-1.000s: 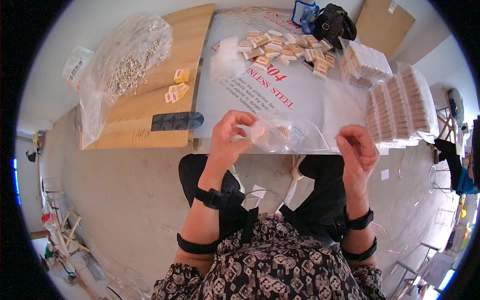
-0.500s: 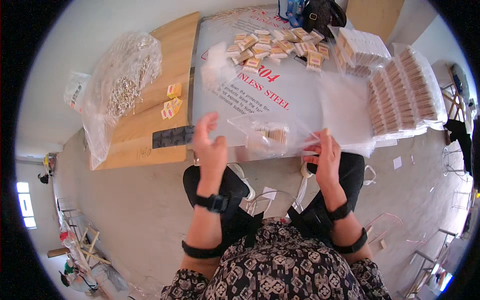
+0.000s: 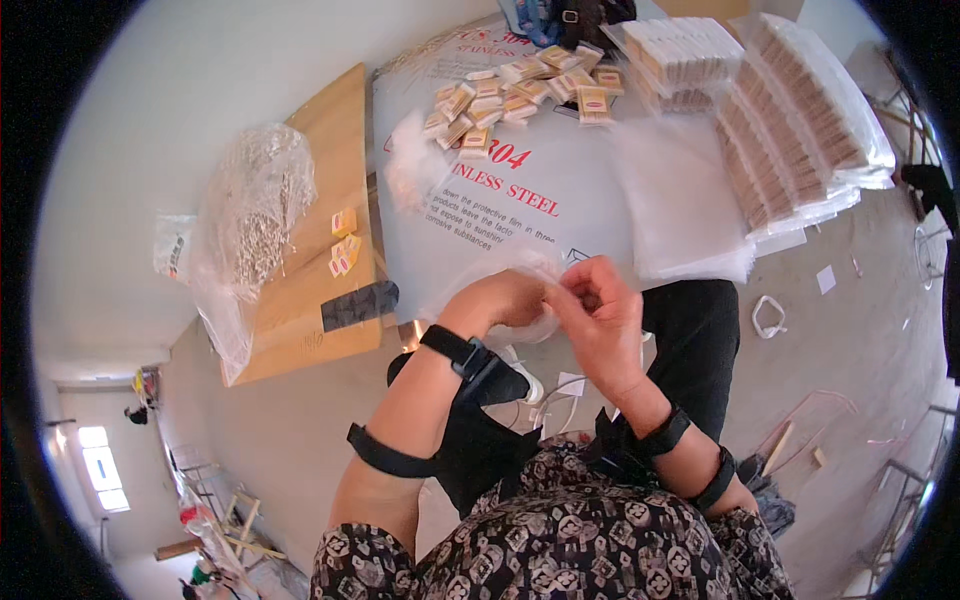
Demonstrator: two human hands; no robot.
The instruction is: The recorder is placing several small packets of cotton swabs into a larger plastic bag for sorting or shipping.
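A thin clear plastic bag (image 3: 478, 272) lies at the near edge of the sheet-covered table, bunched around my hands. My left hand (image 3: 508, 298) reaches across to the right and is curled on the bag; its fingertips are mostly hidden. Close against it, my right hand (image 3: 605, 318) is closed, thumb and fingers pinching the bag's edge. My arms and the film cover what the bag holds. Farther back lies a loose pile of small cotton swab packs (image 3: 530, 92). To the right of it is a flat stack of clear bags (image 3: 685, 205).
Bags full of swab packs (image 3: 790, 120) are stacked at the right. On the wooden board (image 3: 345, 120) at the left rest a big bag of loose swabs (image 3: 262, 200), several small yellow cards (image 3: 345, 252) and a dark strip (image 3: 358, 307). A crumpled film bag (image 3: 412, 165) lies behind my left hand.
My left hand has swung right and down from the air onto the bag, meeting my right hand. The packs visible in the bag before are now covered. The view has turned slightly.
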